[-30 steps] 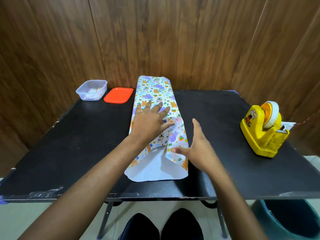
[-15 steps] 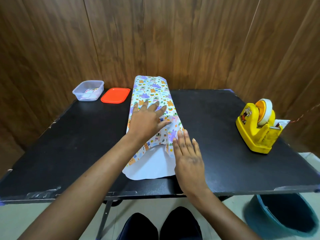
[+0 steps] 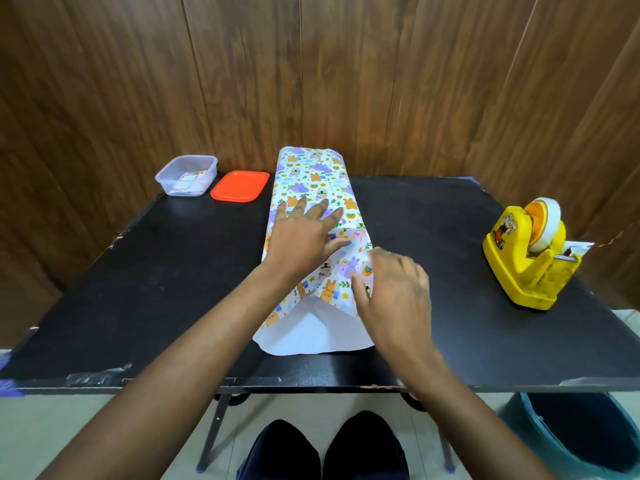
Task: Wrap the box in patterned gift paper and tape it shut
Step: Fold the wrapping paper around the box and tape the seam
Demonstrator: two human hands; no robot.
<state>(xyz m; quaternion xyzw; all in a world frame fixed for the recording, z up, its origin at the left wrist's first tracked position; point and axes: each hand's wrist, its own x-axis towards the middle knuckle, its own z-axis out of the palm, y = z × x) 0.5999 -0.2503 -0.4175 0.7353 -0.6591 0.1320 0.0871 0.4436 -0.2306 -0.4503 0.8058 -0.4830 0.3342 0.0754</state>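
Observation:
The box is hidden under patterned gift paper [image 3: 313, 176], which lies lengthwise in the middle of the black table [image 3: 138, 289]. My left hand [image 3: 301, 237] lies flat on top of the wrapped box, fingers spread, pressing the paper down. My right hand [image 3: 394, 296], blurred by motion, rests on the paper's right side near the near end, its thumb against the patterned flap. At the near end the paper hangs open, and its white underside [image 3: 311, 336] lies on the table.
A yellow tape dispenser [image 3: 519, 268] stands at the table's right edge. A clear plastic tub [image 3: 187, 174] and its orange lid [image 3: 240, 186] sit at the back left. A wooden wall stands close behind. A blue bucket [image 3: 581, 434] is on the floor at the right.
My right hand has moved from the table beside the near flap up onto the paper's right side. My left hand has stayed flat on top.

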